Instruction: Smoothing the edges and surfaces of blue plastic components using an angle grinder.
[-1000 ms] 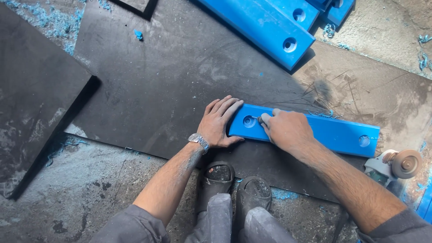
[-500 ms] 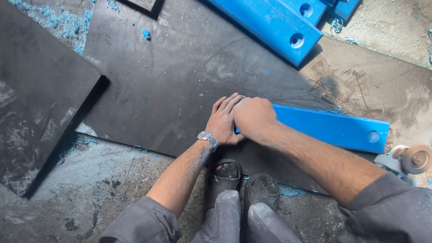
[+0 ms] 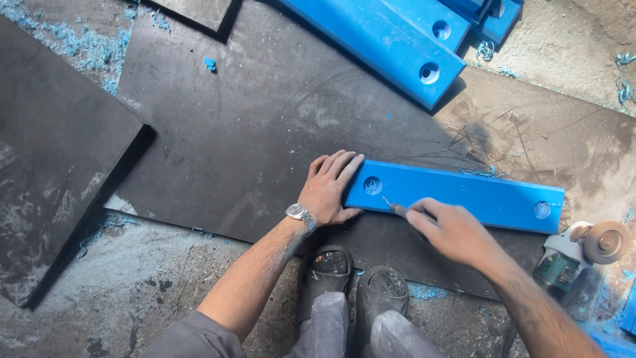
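Head view: left hand (image 3: 326,191) fingers flat together against blue bar (image 3: 464,195) end; right hand (image 3: 450,229) pinching scraper (image 3: 396,208).

The single head camera is looking steeply down, close over the floor (image 3: 79,311) just before the person's feet.

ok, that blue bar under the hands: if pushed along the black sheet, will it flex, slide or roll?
The blue bar looks thick and straight, so probably stiff. Lying flat on the black sheet, it should slide, not roll or tip. Its smooth face may be slippery; the left hand braces one end, the right hand holds a thin tool.
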